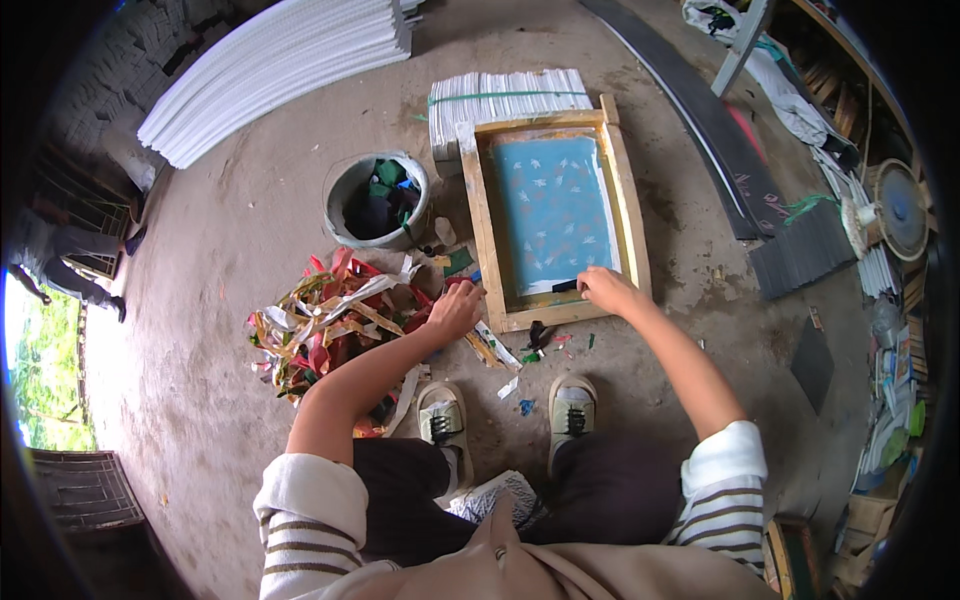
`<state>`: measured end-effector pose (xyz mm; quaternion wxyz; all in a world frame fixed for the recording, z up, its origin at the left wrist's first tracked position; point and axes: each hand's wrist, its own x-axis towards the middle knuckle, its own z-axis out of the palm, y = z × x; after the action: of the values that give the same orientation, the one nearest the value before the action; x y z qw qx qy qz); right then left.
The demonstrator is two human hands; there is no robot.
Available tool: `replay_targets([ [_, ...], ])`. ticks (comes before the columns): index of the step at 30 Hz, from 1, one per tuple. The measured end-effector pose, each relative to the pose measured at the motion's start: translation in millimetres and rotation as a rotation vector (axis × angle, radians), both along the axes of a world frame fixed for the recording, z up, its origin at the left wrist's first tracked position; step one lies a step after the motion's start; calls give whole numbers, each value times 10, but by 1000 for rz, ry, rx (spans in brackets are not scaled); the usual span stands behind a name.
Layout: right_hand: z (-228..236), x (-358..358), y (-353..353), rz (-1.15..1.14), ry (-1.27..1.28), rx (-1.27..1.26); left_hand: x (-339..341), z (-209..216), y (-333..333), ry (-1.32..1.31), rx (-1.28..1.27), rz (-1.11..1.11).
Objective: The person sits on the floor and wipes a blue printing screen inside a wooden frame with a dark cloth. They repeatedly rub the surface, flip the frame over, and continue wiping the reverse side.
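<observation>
A wooden screen-printing frame [631, 205] with a light blue mesh [555, 205], dotted with small pale leaf-like shapes, lies in front of me, its far left part against a bundled stack of white sheets [510, 98]. My right hand [608, 290] is closed at the frame's near right corner, pinching a short black strip [566, 286] over the near edge of the mesh. My left hand [458, 308] is just outside the frame's left side, above scraps, its fingers curled together. Whatever it may hold is hidden.
A heap of colourful torn strips [325, 325] lies left of my feet. Behind it stands a grey bucket [413, 230] with dark cloths inside. White sheets [280, 70] are piled at the far left. Dark boards [805, 250] and a fan [900, 208] are at right. Another person [65, 255] is at far left.
</observation>
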<state>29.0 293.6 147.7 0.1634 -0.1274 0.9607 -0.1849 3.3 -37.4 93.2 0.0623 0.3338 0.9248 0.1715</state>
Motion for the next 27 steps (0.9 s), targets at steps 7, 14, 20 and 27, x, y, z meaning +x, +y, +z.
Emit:
replay_targets([
  [7, -1123, -250, -213, 55, 204, 192, -110, -540, 322, 78, 450, 612],
  [14, -1131, -491, -225, -290, 221, -355, -758, -717, 416, 156, 651, 1007],
  [20, -1125, -756, -476, -721, -172, -1116, -1181, -982, 666, 148, 665, 1157],
  [27, -1021, -647, -657, -896, -431, -1489, -1296, -1041, 607, 230, 666, 1257],
])
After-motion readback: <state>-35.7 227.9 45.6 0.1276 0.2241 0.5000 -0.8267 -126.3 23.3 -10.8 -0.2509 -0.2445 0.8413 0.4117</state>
